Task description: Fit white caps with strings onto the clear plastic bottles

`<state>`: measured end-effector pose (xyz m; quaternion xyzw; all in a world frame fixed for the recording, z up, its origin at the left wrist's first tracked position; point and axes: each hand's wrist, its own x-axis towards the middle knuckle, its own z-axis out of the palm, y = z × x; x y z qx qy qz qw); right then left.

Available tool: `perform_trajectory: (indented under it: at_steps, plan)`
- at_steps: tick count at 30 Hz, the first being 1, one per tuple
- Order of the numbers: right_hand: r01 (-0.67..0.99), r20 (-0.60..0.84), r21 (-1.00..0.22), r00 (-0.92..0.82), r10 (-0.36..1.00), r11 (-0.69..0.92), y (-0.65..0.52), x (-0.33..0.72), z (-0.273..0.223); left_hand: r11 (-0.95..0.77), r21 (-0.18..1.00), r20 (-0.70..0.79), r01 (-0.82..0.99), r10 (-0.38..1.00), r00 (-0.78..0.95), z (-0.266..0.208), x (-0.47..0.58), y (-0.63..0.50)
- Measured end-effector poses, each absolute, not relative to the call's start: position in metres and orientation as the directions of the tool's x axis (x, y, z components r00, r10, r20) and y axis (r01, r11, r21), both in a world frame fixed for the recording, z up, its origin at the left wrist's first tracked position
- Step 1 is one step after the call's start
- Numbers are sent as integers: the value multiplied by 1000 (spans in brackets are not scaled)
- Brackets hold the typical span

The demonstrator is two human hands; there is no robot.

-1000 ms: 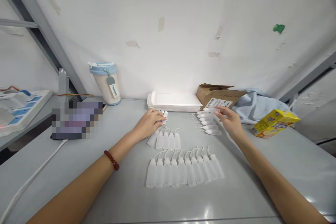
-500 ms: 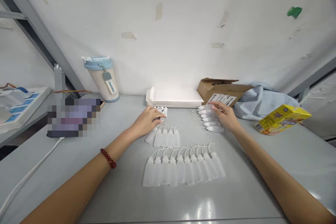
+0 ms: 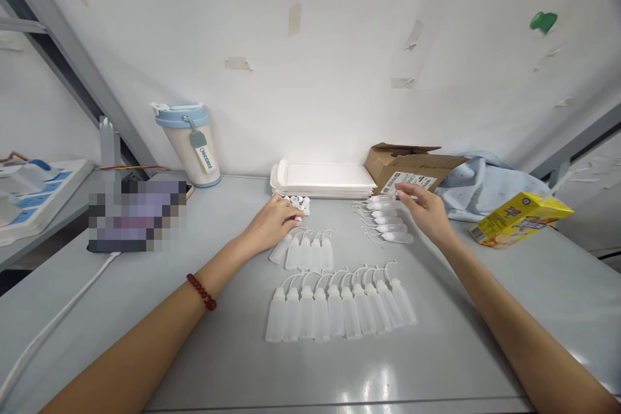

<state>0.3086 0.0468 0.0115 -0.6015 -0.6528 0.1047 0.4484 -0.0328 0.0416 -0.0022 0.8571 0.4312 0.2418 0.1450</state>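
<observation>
My left hand (image 3: pixel 277 220) rests at the small pile of white caps (image 3: pixel 305 202), its thumb and fingers closed together on a cap at the near edge of the pile. My right hand (image 3: pixel 425 208) is beside the far end of a column of translucent squeeze bottles (image 3: pixel 391 220) lying on their sides, thumb and index finger slightly apart near the farthest bottle. Nearer to me lies a short row of bottles (image 3: pixel 310 253) with curved, thin strips at their tops. Closest is a longer row of similar bottles (image 3: pixel 334 314).
Behind the caps lies a stack of white trays (image 3: pixel 325 178), beside an open cardboard box (image 3: pixel 412 168). A cloth (image 3: pixel 478 187) and yellow drink carton (image 3: pixel 521 220) are at right. At left are a tumbler (image 3: pixel 191 149), a phone (image 3: pixel 138 217) with a cable, and a power strip (image 3: pixel 48 194).
My right hand has shifted slightly right and away from the farthest bottle, with its fingers lifting off. My left hand stays at the caps with hardly any movement.
</observation>
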Motion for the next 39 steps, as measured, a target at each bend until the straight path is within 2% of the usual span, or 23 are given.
perform_trajectory:
  at_steps: [4, 7, 9, 11, 13, 15, 25, 35, 39]
  plan:
    - [792, 463, -572, 95, 881, 215, 23, 299, 35, -595, 437, 284, 675, 803, 524, -2, -33, 42]
    - [798, 333, -578, 38, 942, 172, -1, 289, 57, -592, 446, 277, 672, 805, 525, -1, -34, 43]
    - [806, 169, -576, -46, 984, 137, -14, 285, 69, -583, 456, 270, 673, 811, 520, -1, -34, 42]
    - [814, -118, -565, -244, 963, 137, -23, 284, 77, -578, 458, 264, 675, 814, 518, 0, -35, 41]
    - [812, -377, -567, -406, 833, 139, -27, 285, 80, -576, 454, 264, 679, 815, 516, 1, -34, 40]
    - [806, -501, -578, -474, 724, 127, -29, 285, 80, -573, 450, 265, 684, 818, 511, 2, -34, 40]
    - [833, -657, -553, -459, 598, 32, -33, 276, 70, -567, 473, 289, 674, 823, 489, 2, -35, 39]
    - [852, -704, -522, -448, 551, 25, -30, 274, 66, -455, 618, 298, 641, 890, 345, 10, -32, 32]
    - [873, -704, -485, -418, 574, 40, -31, 273, 65, -384, 680, 277, 625, 923, 265, 14, -32, 29]
